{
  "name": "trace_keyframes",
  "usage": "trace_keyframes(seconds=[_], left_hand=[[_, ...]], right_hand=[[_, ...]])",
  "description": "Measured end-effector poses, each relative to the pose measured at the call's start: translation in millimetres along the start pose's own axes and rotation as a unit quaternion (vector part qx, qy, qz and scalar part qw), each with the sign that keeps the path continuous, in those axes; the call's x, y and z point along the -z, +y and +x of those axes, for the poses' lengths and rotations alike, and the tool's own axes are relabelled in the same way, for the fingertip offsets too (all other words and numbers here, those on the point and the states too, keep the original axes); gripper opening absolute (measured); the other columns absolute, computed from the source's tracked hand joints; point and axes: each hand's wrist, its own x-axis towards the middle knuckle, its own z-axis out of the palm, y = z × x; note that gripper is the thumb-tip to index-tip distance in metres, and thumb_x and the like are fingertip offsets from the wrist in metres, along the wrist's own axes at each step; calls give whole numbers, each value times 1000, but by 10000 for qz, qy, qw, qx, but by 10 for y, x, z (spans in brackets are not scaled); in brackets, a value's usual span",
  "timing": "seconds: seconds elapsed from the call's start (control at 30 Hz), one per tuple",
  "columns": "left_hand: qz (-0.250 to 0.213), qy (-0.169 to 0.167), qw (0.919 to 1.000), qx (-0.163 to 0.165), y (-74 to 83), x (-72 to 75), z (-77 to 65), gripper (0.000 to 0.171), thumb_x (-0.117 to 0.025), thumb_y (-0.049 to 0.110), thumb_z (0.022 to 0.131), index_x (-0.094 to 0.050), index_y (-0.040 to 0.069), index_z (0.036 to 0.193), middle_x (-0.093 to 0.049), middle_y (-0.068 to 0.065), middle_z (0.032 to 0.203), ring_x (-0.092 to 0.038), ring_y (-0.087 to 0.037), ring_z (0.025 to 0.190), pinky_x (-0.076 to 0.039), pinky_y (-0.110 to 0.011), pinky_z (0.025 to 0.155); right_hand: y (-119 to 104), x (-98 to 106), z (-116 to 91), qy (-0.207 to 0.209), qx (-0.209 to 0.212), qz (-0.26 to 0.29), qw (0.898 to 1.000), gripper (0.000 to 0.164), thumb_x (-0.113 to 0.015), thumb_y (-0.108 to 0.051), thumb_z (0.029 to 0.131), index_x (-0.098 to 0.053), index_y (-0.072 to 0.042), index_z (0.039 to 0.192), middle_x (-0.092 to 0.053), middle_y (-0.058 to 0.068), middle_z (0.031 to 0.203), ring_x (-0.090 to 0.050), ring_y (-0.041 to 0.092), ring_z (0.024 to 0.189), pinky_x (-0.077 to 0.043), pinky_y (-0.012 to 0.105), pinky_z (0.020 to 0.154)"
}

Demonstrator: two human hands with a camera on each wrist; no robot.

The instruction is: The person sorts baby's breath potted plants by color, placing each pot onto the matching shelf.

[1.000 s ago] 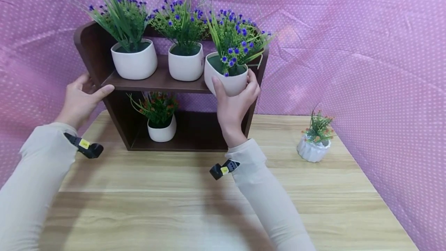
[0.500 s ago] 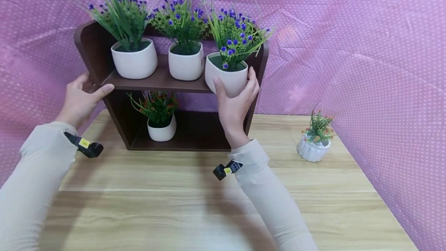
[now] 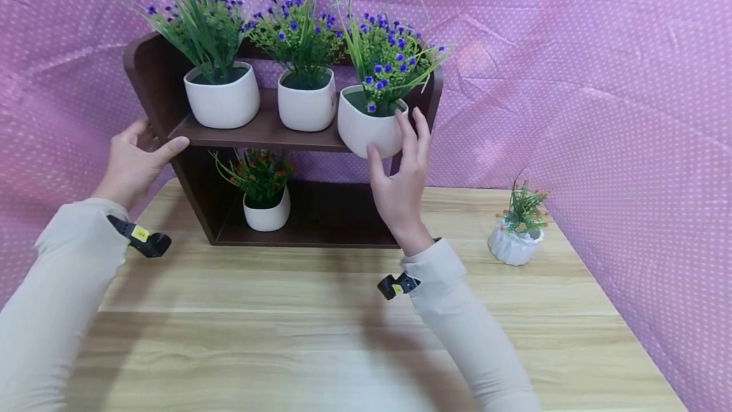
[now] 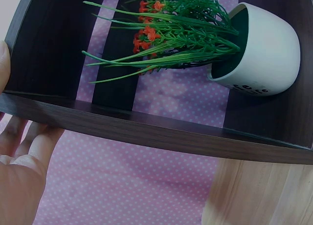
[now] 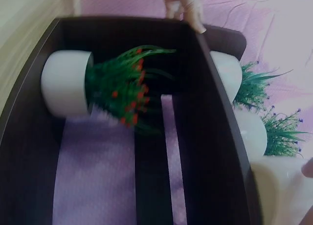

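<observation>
We see the right hand (image 3: 401, 189) loosened, its fingers fairly straight and parted at the right side of the end pot (image 3: 366, 127), thumb at the lower front. Half a second ago that hand clasped the same pot between thumb and fingers; now it has slid to the right, the forearm with it, and the fingers have come away from their hold. Whether a fingertip or the thumb touches the wall we cannot quite tell, since the right wrist view is blurred. The pot itself has hardly moved: it sits upright at the right end of the upper board, its lower front overlapping the board's edge in our head view.

The left hand (image 3: 133, 161) grips the brown shelf (image 3: 265, 138) by its left side, thumb in front and fingers behind, just as in the earlier frames. Along the upper board, also unchanged, we find the left pot (image 3: 224, 102) and the middle pot (image 3: 307, 105), both white with purple flowers like the end one. Below stands the lower pot (image 3: 267, 213), with orange-red flowers. Farther out, a small fluted pot (image 3: 515, 247) rests on the wooden table (image 3: 240, 329), well apart from the shelf, before a pink dotted cloth (image 3: 572, 49).
</observation>
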Motion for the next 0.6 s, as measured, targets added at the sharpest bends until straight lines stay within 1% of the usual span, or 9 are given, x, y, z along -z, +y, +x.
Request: trace_keyframes(seconds=[0.07, 0.1, 0.17, 0.23, 0.37, 0.43, 0.5, 0.6], left_hand=[[-127, 3, 9999, -5, -3, -3, -2, 64, -69, 21, 89, -41, 23, 146, -49, 5, 142, -46, -6, 128, -45, -6, 87], [-317, 9, 9995, -14, -3, -6, -2, 64, -70, 18, 88, -42, 21, 145, -50, 4, 141, -47, -6, 127, -45, -5, 87], [-578, 7, 9983, -12, 3, -8, 1, 64, -71, 16, 87, -43, 21, 145, -51, 4, 140, -48, -5, 125, -45, -5, 86], [-674, -6, 9977, -16, 13, -12, 10, 65, -72, 16, 86, -43, 21, 144, -51, 3, 141, -48, -5, 125, -45, -5, 86], [-646, -41, 9979, -24, 28, -25, 24, 65, -72, 17, 86, -43, 21, 144, -49, 3, 142, -47, -7, 127, -44, -6, 88], [-897, -50, 9959, -52, 24, -30, 20, 65, -72, 14, 86, -44, 20, 144, -50, 2, 142, -47, -7, 127, -45, -6, 88], [-1157, -38, 9932, -89, 15, -28, 12, 65, -73, 11, 85, -45, 18, 143, -52, 2, 140, -48, -7, 126, -45, -6, 85], [-1091, -23, 9940, -96, 2, -18, -6, 64, -72, 12, 86, -45, 18, 143, -52, 2, 140, -48, -7, 126, -45, -5, 85]], right_hand=[[40, 42, -1, -174, 392, -278, 9987, 54, -70, -12, 85, -51, -5, 135, -34, 20, 147, -29, 26, 140, -30, 37, 114], [59, 62, -4, -265, 587, -452, 9969, 54, -70, -12, 84, -51, -5, 134, -34, 21, 148, -29, 29, 139, -27, 39, 115], [92, 99, -3, -431, 953, -756, 9916, 55, -71, -10, 83, -51, -5, 134, -34, 21, 148, -28, 35, 139, -22, 43, 117], [124, 126, 2, -562, 1265, -973, 9856, 57, -72, -8, 82, -49, -5, 134, -34, 21, 148, -27, 39, 139, -19, 46, 118], [189, 157, 36, -776, 1750, -1234, 9737, 66, -76, -1, 76, -48, -5, 136, -36, 21, 147, -29, 41, 138, -20, 46, 118], [226, 162, 62, -850, 1940, -1338, 9681, 67, -75, 3, 75, -48, -5, 136, -38, 21, 146, -30, 40, 137, -22, 45, 117], [261, 162, 89, -911, 2086, -1419, 9633, 67, -73, 6, 75, -48, -5, 136, -39, 22, 145, -32, 40, 137, -24, 43, 117], [291, 163, 113, -943, 2242, -1505, 9582, 64, -69, 9, 77, -49, -6, 135, -41, 22, 142, -34, 39, 137, -28, 41, 116]])
